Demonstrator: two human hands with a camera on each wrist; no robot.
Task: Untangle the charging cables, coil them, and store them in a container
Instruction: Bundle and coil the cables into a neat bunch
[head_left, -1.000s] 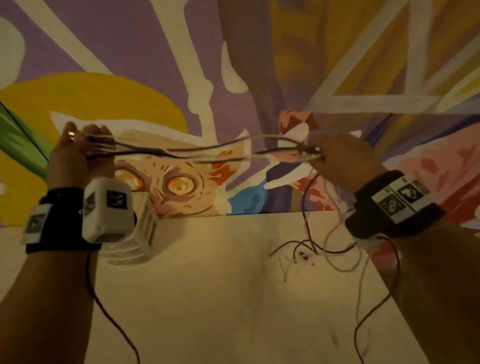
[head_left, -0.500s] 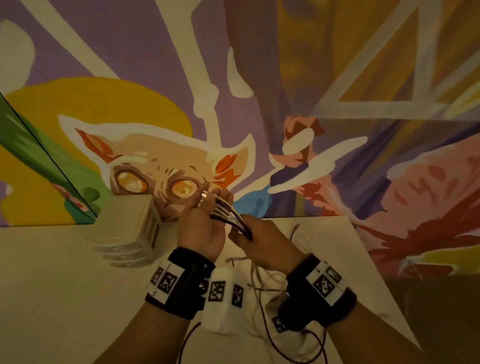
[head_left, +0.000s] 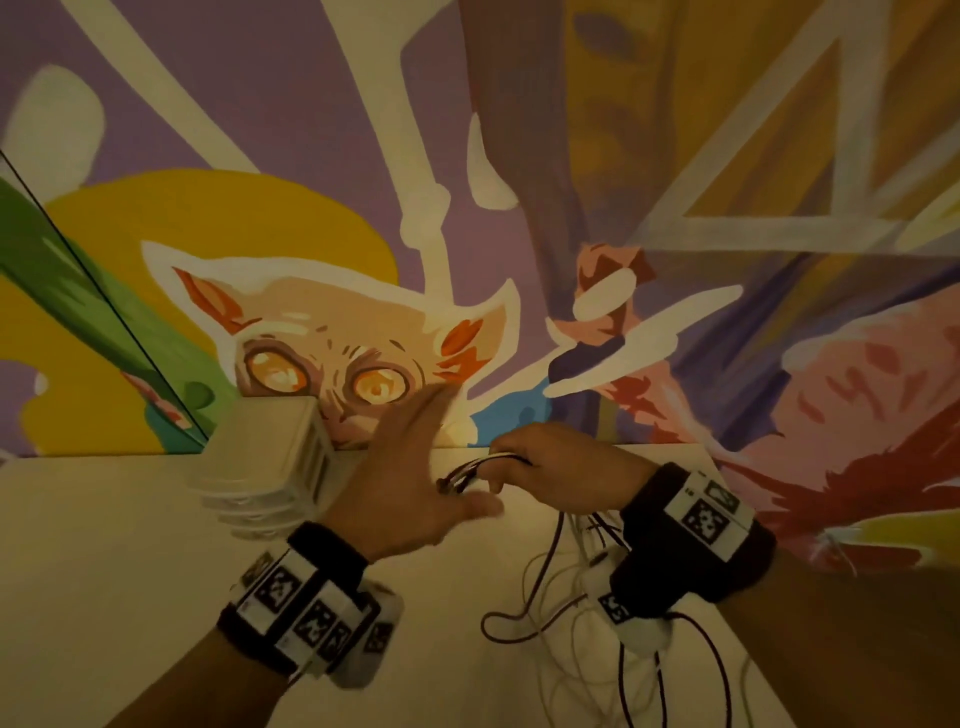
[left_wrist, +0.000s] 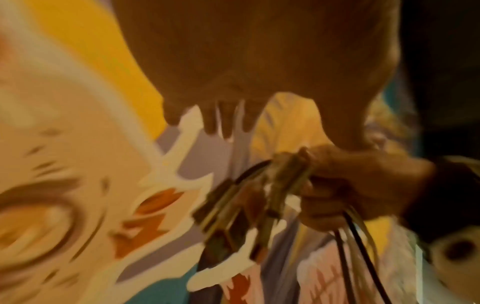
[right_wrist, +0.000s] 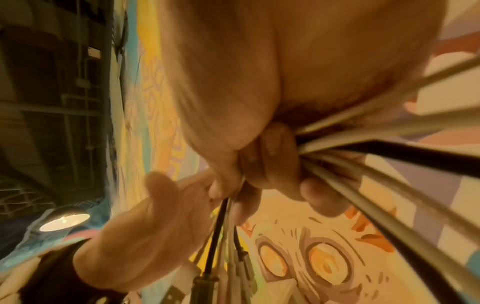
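A bundle of white and dark charging cables (head_left: 475, 470) is gripped in my right hand (head_left: 540, 462), just above the far part of the table. Their plug ends (left_wrist: 241, 207) stick out to the left of the fist, and the loose lengths (head_left: 545, 603) trail in tangled loops on the table under my right wrist. My left hand (head_left: 426, 462) is open beside the bundle, fingers stretched toward the wall and thumb just below the plugs, holding nothing. In the right wrist view my fingers (right_wrist: 275, 160) curl round the cables (right_wrist: 389, 148), with the left palm (right_wrist: 145, 236) spread next to them.
A stack of white lidded plastic containers (head_left: 270, 467) stands at the back of the pale table (head_left: 130, 571), left of my left hand. A painted mural wall (head_left: 322, 332) rises right behind the table. The table's right edge (head_left: 758, 670) runs close to my right forearm.
The hands, spread wide with the cables stretched between them in the air, came together and dropped low. My left hand has since let go and opened; the right hand keeps the bundle.
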